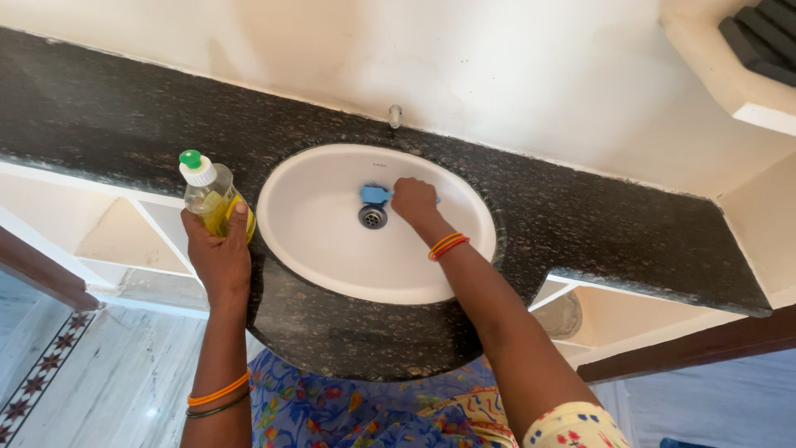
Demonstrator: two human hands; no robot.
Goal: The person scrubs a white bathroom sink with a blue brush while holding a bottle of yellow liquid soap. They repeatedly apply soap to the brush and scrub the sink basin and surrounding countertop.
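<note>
At the far left, at about nine o'clock, pale marbled floor tile [124, 373] with a patterned border strip shows beneath white shelving [124, 241] under the counter. The left hand [217, 253] rises from seven o'clock, wearing orange and dark bangles at the wrist, and is closed around a clear dish soap bottle [211, 199] holding yellow liquid, topped with a white collar and green cap. The bottle stands roughly upright over the counter, just beside the basin's left rim.

A dark speckled granite counter [580, 207] runs across the view, curving outward toward six o'clock around the white oval wash basin [332, 257] set in its middle. At the basin's centre sits a metal drain [373, 216]. Just above it, toward twelve o'clock, lies a blue scrubber [375, 194], pressed against the basin floor near the back wall.

The right hand [414, 202] reaches in from five o'clock, orange bangles on the wrist, fingers curled and gripping the scrubber's right end. A small metal tap [395, 115] sticks out of the white wall at twelve o'clock, behind the basin. At the upper right, at two o'clock, dark slats [763, 37] sit on a white ledge.
</note>
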